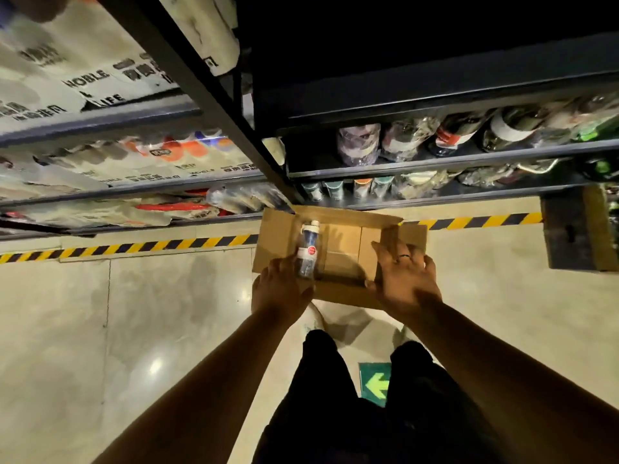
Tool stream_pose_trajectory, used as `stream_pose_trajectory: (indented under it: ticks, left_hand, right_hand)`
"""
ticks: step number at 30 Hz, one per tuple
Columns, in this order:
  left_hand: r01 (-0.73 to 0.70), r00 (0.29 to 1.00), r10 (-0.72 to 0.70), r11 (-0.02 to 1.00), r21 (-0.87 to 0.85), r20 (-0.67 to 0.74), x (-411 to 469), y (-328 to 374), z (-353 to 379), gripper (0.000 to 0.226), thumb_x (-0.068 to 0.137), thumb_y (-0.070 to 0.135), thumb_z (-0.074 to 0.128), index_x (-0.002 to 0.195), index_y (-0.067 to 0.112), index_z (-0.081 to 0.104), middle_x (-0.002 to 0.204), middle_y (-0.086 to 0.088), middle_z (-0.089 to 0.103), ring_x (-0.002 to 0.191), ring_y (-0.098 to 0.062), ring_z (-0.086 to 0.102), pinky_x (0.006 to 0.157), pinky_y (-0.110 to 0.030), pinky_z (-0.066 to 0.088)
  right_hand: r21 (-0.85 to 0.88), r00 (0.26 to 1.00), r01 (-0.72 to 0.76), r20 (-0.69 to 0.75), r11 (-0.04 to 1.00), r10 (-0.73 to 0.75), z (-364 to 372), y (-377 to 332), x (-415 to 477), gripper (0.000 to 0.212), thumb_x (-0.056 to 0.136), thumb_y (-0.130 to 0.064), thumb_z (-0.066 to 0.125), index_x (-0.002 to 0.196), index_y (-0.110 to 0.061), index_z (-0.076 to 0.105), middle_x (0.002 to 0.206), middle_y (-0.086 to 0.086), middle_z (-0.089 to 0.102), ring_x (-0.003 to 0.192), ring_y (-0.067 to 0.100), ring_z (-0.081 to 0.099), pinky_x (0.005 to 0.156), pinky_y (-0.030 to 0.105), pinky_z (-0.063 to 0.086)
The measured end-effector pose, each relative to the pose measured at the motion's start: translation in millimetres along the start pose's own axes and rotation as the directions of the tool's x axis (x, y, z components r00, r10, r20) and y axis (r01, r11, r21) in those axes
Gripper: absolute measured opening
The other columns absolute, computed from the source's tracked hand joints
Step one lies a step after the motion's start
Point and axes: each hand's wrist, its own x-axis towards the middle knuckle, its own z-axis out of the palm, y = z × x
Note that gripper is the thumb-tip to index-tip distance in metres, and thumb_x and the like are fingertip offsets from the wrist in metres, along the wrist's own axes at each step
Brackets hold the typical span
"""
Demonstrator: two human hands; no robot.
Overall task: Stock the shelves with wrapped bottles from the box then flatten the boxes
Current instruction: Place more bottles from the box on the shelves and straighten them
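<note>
Left hand (281, 289) is down at the box, fingers curled round the lower end of a wrapped bottle (308, 251). The bottle's white cap points toward the shelves and its red-and-white label faces up. It runs along the left side of the open cardboard box (345, 291); resting on the bottom or held just clear of it, I can't tell.

Right hand (407, 279) is spread wide, fingers fanned, palm down on the box's right edge, with a dark ring (404, 257) on one finger. Brown cardboard shows between the two hands.

The box sits on the pale glossy floor (140, 323), its far end across the yellow-and-black stripe (150, 246), tight against the foot of the dark metal shelves (418, 164). In the right bay a row of wrapped bottles (360, 144) lies along one level. The left bay holds white packs (83, 78) printed NOBLE LIFE. A green arrow sign (375, 383) shows on the floor between the person's black trousers (321, 380).
</note>
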Motion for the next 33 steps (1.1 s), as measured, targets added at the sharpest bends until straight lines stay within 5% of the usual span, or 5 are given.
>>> stream_pose_trajectory:
  ticks: [6, 17, 28, 33]
  left_hand:
    - [0.008, 0.986, -0.008, 1.0, -0.004, 0.165, 99.7, -51.4, 37.0, 0.066, 0.094, 0.053, 0.056, 0.145, 0.017, 0.035, 0.142, -0.012, 0.048, 0.126, -0.032, 0.049, 0.104, -0.046, 0.045]
    - [0.031, 0.972, 0.011, 0.984, -0.173, 0.234, 277.4, -119.7, 257.0, 0.071, 0.084, 0.055, 0.071, 0.141, 0.023, 0.042, 0.133, -0.002, 0.058, 0.118, -0.025, 0.06, 0.096, -0.039, 0.054]
    - [0.3, 0.934, -0.204, 0.893, -0.334, 0.294, 406.3, -126.7, 400.3, 0.11, 0.08, 0.043, 0.079, 0.156, 0.017, 0.004, 0.153, -0.016, 0.027, 0.137, -0.039, 0.037, 0.11, -0.052, 0.039]
    - [0.265, 0.947, -0.185, 0.91, -0.318, 0.262, 418.1, -126.9, 430.3, 0.129, 0.077, 0.047, 0.081, 0.156, 0.011, -0.014, 0.163, -0.017, 0.003, 0.148, -0.04, 0.02, 0.118, -0.05, 0.028]
  right_hand:
    - [0.2, 0.993, -0.115, 0.019, 0.973, 0.114, 85.3, -48.7, 68.8, 0.069, 0.095, -0.05, 0.051, 0.154, -0.031, 0.021, 0.161, 0.009, 0.022, 0.142, 0.036, 0.026, 0.114, 0.051, 0.03]
    - [0.073, 0.982, -0.09, 0.171, 0.993, 0.076, 283.0, -38.8, 210.5, 0.081, 0.091, -0.054, 0.058, 0.155, -0.029, 0.014, 0.162, 0.007, 0.011, 0.147, 0.034, 0.017, 0.116, 0.049, 0.026]
    - [0.149, 0.983, -0.117, 0.156, 0.982, 0.094, 411.3, 0.2, 334.2, 0.078, 0.094, -0.053, 0.054, 0.154, -0.024, 0.014, 0.159, 0.01, 0.015, 0.141, 0.034, 0.024, 0.109, 0.047, 0.035]
    - [0.245, 0.986, -0.159, 0.087, 0.956, 0.141, 431.1, 17.5, 359.7, 0.077, 0.092, -0.051, 0.059, 0.154, -0.023, 0.023, 0.157, 0.009, 0.023, 0.139, 0.033, 0.029, 0.107, 0.047, 0.037]
